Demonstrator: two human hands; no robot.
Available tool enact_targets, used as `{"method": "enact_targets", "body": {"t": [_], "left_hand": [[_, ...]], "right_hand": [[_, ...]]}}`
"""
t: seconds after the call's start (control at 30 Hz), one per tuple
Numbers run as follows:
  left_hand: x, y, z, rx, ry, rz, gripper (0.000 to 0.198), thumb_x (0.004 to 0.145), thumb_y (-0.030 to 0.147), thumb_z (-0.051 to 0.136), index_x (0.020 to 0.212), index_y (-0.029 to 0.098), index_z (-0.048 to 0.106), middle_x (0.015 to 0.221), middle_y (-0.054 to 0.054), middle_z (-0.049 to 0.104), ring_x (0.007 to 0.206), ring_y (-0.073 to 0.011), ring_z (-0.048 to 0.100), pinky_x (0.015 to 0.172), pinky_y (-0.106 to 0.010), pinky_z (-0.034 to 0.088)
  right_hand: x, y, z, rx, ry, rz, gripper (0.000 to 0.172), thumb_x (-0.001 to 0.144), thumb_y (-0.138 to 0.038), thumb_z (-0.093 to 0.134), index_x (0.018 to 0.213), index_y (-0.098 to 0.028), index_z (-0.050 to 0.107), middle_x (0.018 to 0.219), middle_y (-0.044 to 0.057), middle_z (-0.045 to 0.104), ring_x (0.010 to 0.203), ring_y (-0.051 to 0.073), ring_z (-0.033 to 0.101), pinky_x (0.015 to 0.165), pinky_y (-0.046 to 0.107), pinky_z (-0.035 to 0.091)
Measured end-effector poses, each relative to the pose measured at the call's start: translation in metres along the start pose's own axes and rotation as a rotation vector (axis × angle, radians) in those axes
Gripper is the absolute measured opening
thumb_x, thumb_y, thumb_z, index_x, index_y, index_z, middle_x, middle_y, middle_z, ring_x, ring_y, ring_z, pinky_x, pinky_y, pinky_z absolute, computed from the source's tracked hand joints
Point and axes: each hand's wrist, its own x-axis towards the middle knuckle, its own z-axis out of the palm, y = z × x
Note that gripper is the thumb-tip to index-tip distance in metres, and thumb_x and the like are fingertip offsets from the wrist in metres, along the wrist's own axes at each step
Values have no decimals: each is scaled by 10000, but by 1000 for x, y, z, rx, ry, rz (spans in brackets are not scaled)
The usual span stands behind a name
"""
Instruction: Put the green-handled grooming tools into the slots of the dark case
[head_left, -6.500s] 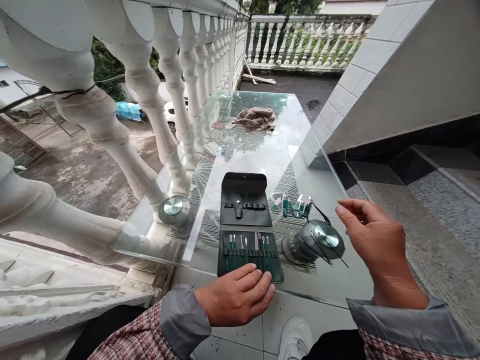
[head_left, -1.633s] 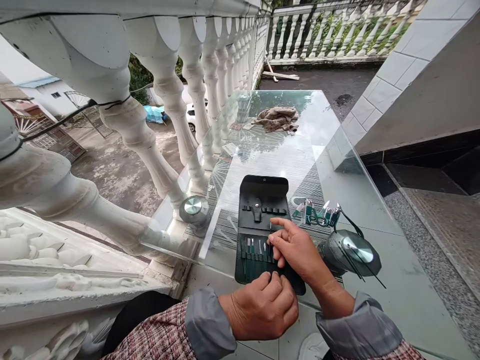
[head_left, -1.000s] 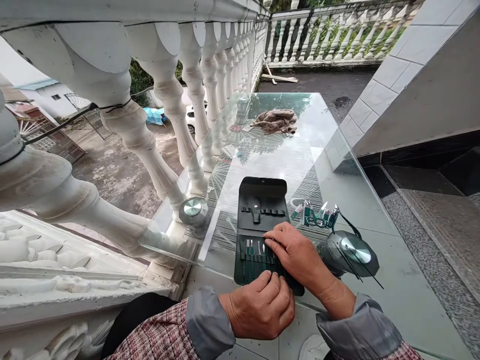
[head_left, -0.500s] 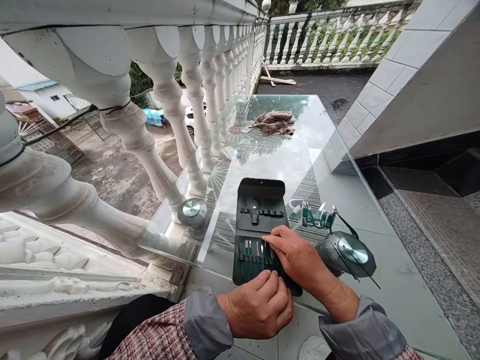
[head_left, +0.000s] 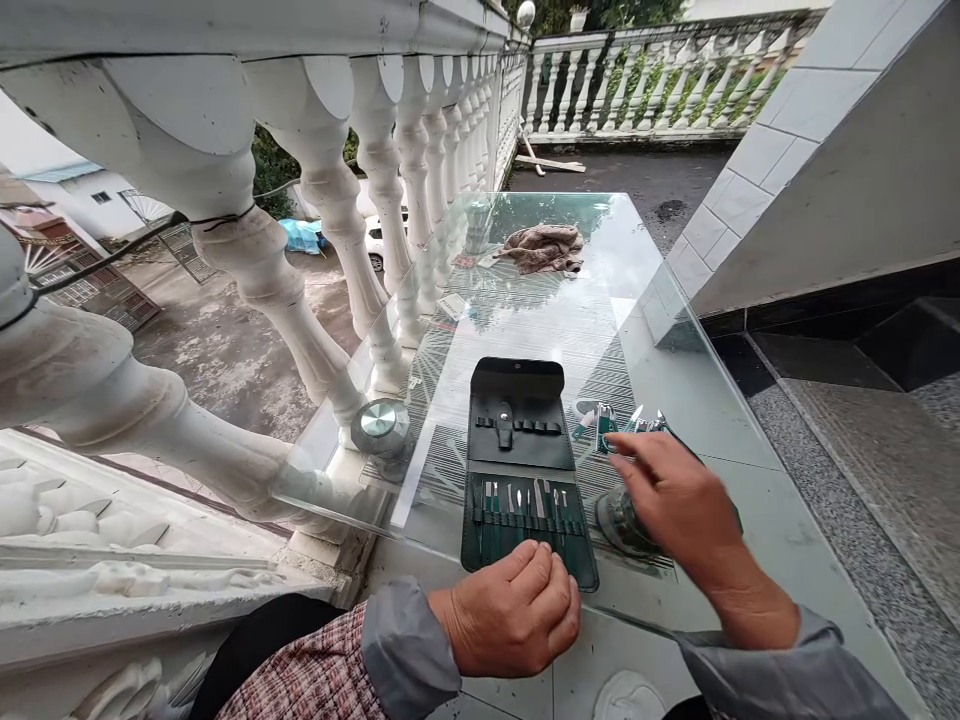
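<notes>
A black manicure case (head_left: 523,460) lies unfolded on the glass table, several slim metal and green tools (head_left: 525,500) standing in its lower loops. Most of its upper loops hold nothing. My left hand (head_left: 517,610) is closed at the case's lower edge, with its fingertips partly hidden. To the right, my right hand (head_left: 679,500) hovers with thumb and fingers apart, holding nothing visible. Its fingertips are close to a green-handled nail clipper (head_left: 604,428) and other small metal tools (head_left: 649,422), which the hand partly covers.
The glass table (head_left: 547,330) has round metal-capped supports (head_left: 382,420) beneath it. A crumpled brown cloth (head_left: 541,248) lies at the far end. White balusters (head_left: 319,190) line the left side; a tiled wall edge (head_left: 780,150) and stone steps (head_left: 862,440) are on the right.
My right hand has left the tool loops and moved right towards the loose clippers, its fingers opening. More tools in the case now show. My left hand stays at the case's lower edge.
</notes>
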Motion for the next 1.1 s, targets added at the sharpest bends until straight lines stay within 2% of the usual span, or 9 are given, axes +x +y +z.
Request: {"method": "enact_targets", "body": {"t": [0.1, 0.17, 0.27, 0.37, 0.5, 0.77, 0.93, 1.1], "left_hand": [[-1, 1, 0, -6, 3, -8, 309, 917, 268, 458, 1093, 61, 606, 1048, -141, 630, 971, -259, 611, 859, -387, 518], [-1, 1, 2, -12, -2, -10, 307, 912, 258, 459, 1098, 58, 600, 1055, -145, 626, 975, -258, 610, 873, -391, 513], [-1, 3, 4, -14, -8, -12, 301, 903, 233, 459, 1102, 49, 589, 1051, -155, 623, 974, -256, 613, 887, -397, 504], [-1, 4, 6, -13, -12, -10, 296, 899, 214, 449, 1106, 46, 579, 1050, -161, 621, 981, -251, 609, 894, -400, 497], [-1, 4, 7, -16, -11, -14, 290, 893, 193, 441, 1102, 47, 580, 1049, -157, 622, 976, -253, 609, 891, -400, 498], [0, 3, 6, -15, -13, -14, 287, 913, 220, 445, 1109, 63, 585, 1045, -140, 630, 973, -244, 611, 888, -386, 508], [0, 2, 5, -11, -2, -14, 296, 917, 260, 469, 1105, 69, 594, 1049, -135, 629, 970, -250, 610, 872, -384, 514], [1, 0, 3, -13, 2, 6, 283, 904, 235, 478, 1085, 52, 596, 1039, -154, 625, 957, -254, 614, 850, -388, 515]], "right_hand": [[3, 27, -23, -98, 40, 296, 194, 775, -347, 492, 803, -217, 633, 822, 32, 666, 744, 189, 606, 664, 306, 438], [1, 42, -35, -177, -37, 424, 181, 735, -353, 502, 748, -228, 633, 773, 20, 664, 689, 187, 588, 608, 297, 407], [-3, 53, -44, -266, -215, 494, 167, 711, -348, 506, 695, -242, 634, 715, 8, 654, 631, 179, 553, 552, 281, 358], [-9, 53, -44, -249, -365, 475, 180, 724, -368, 507, 672, -245, 628, 676, -1, 644, 605, 165, 540, 538, 267, 339], [-16, 49, -40, -265, -444, 392, 227, 742, -403, 508, 621, -232, 597, 642, 4, 628, 578, 157, 526, 511, 258, 305], [-17, 39, -30, -380, -455, 259, 185, 757, -249, 469, 590, -219, 544, 654, 4, 593, 547, 134, 476, 487, 251, 244], [-16, 32, -26, -419, -516, 262, 186, 764, -250, 429, 595, -220, 499, 645, 4, 562, 495, 125, 417, 458, 252, 219], [-15, 35, -24, -332, -379, 348, 155, 759, -296, 434, 650, -231, 523, 594, -5, 569, 501, 139, 461, 475, 250, 266]]}}
